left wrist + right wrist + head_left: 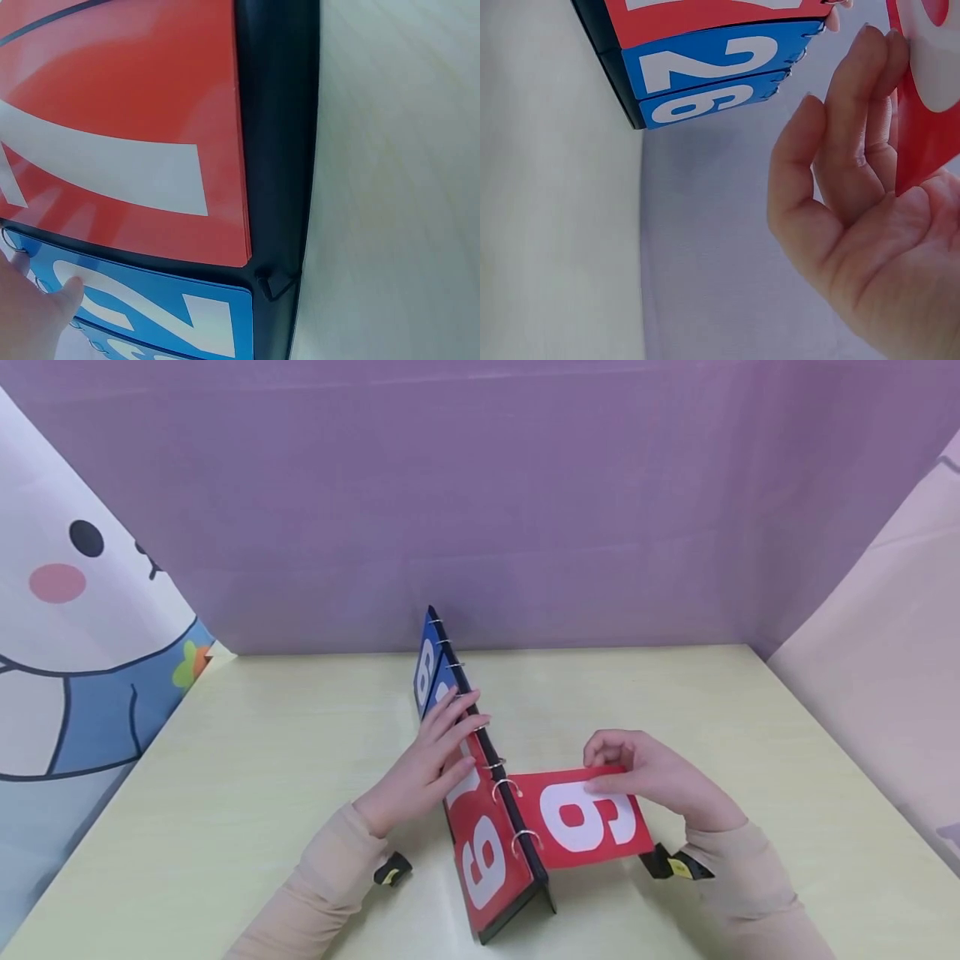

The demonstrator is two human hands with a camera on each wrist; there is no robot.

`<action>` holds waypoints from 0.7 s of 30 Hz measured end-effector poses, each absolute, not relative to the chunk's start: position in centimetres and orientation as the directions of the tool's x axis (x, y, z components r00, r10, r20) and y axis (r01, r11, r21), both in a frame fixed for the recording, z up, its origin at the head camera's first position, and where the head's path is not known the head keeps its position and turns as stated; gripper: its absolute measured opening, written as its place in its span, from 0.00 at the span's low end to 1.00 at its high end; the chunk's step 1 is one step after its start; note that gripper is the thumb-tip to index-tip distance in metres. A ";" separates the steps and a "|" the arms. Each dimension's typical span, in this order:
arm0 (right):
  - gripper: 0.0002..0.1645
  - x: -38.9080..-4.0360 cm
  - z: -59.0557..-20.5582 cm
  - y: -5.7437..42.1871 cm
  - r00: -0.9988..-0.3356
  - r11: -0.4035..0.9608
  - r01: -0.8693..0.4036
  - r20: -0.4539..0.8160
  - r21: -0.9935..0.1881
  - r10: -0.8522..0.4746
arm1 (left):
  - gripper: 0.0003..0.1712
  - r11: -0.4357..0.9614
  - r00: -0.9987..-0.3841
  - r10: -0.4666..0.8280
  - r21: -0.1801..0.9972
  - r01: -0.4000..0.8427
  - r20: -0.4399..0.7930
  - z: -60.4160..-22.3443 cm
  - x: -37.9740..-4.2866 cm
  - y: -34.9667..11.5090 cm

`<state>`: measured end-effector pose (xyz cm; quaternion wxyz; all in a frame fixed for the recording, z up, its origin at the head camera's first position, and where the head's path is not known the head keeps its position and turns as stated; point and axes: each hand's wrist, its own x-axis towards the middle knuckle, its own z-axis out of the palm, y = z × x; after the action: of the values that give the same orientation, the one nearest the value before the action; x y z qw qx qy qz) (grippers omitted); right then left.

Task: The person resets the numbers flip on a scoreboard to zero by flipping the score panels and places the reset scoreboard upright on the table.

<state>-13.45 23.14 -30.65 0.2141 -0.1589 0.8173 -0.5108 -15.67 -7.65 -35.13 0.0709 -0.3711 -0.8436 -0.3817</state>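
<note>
Behind everything stands a purple cloth (480, 510), and in front of it the pale desk (262, 760) spreads. The flip scoreboard (491, 752) stands at the middle of this desk, opened like a tent. Its long axis runs away from the person: the near end points to the person and slightly to the right, the far end to the cloth and slightly to the left. Its frame is black and smooth, with a narrow ridge on top. On the left face, the red part is near and the blue part is far, with big white digits which lie sideways for the person.

The left hand (431, 768) rests on this left face, its grip wide, the fingers rather straight and reaching over the ridge. The right hand (660, 772) is on the other side, its grip narrow, pinching the lifted red card (577, 818) near the free end. This card sticks out to the right from the ridge, almost flat; its digit seems to be a 6 or a 9, and from this angle one cannot tell surely.

The blue cards (426, 672) carry a 2 and a 6, readable in the right wrist view. Thin metal rings (527, 832) join the cards to the ridge.
</note>
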 end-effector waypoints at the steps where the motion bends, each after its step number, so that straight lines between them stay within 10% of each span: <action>1: 0.17 -13.4 -30.6 23.2 -0.858 0.426 -0.038 -0.189 -0.904 -0.477 | 0.30 0.433 -0.713 0.572 0.590 0.682 0.404 -35.1 -15.7 -7.6; 21: 0.12 -12.1 -28.1 26.0 -0.907 0.266 -0.079 -0.041 -0.961 -0.418 | 0.30 0.436 -0.709 0.571 0.580 0.688 0.413 -35.3 -15.7 -7.7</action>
<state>-12.08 26.04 -28.12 0.1449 -0.1590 0.7825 -0.5844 -15.71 -7.67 -35.28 0.0776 -0.3732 -0.8437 -0.3779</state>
